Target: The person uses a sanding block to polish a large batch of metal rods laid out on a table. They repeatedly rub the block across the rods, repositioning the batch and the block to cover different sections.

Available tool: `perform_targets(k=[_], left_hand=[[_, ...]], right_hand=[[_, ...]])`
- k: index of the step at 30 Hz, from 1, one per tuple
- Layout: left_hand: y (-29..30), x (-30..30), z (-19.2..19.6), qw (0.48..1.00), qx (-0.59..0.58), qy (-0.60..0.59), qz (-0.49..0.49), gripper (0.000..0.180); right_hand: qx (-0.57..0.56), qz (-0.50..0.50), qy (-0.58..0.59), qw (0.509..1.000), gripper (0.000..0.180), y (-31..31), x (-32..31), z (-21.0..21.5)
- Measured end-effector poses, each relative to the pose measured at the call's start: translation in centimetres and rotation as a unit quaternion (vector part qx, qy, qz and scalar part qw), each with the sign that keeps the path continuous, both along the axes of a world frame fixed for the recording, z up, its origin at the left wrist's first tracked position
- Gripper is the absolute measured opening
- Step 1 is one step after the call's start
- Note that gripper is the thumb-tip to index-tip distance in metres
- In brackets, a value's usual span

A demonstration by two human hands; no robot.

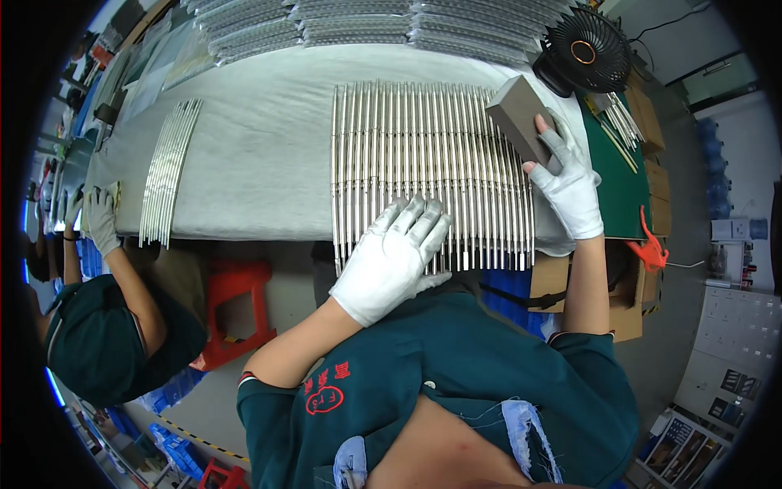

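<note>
A wide row of shiny metal rods point(407, 155) lies side by side on the cloth-covered table, their near ends reaching its front edge. Across the near part of the row rests my left hand point(395, 257) in a white glove, palm down with fingers stretched out. My right hand point(570, 191), in a white glove with bare thumb and fingertip showing, grips a grey-brown rectangular block point(520, 118). The block is tilted over the right side of the row; whether it touches the rods I cannot tell.
A smaller bundle of rods point(169, 171) lies further left, near a co-worker's gloved hand point(102, 220). Stacked clear-wrapped packs point(350, 23) line the back. A black fan point(582, 53) stands back right, beside a green mat point(623, 175) with loose rods. An orange-handled tool point(649, 244) sits at the right edge.
</note>
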State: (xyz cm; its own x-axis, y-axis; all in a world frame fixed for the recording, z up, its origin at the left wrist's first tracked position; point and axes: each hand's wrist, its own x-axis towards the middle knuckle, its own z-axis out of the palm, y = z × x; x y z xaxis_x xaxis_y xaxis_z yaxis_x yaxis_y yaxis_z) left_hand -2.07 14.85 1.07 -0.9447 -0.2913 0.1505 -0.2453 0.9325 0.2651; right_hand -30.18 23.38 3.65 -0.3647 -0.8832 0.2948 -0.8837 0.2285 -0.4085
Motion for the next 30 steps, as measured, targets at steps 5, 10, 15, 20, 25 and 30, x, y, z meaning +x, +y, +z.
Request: perform_targets(k=[5, 10, 15, 20, 25, 30], left_hand=[[0.4, -0.6, -0.4, 0.998, -0.047, -0.028, 0.01, 0.071], [0.7, -0.1, -0.8, 0.999, -0.007, 0.044, 0.0, 0.068], [0.7, 0.5, -0.8, 0.994, 0.028, 0.104, -0.036, 0.067], [0.5, 0.3, -0.9, 0.989, 0.023, 0.138, -0.054, 0.067], [0.2, 0.5, -0.5, 0.982, 0.03, 0.182, -0.051, 0.068], [0.3, 0.4, -0.8, 0.974, 0.044, 0.216, -0.042, 0.071]], right_hand=[[0.027, 0.022, -0.036, 0.999, 0.066, -1.5, -0.2, -0.7], [0.091, 0.025, 0.007, 0.996, 0.06, -2.5, -0.2, 0.1], [0.138, 0.133, 0.009, 0.981, 0.059, -3.7, -1.5, 0.6], [0.226, 0.22, 0.048, 0.948, 0.051, -7.8, 3.8, 2.7], [0.237, 0.249, 0.052, 0.938, 0.053, -8.2, 0.4, 3.1], [0.209, 0.259, 0.068, 0.94, 0.056, -8.6, 2.7, 2.4]])
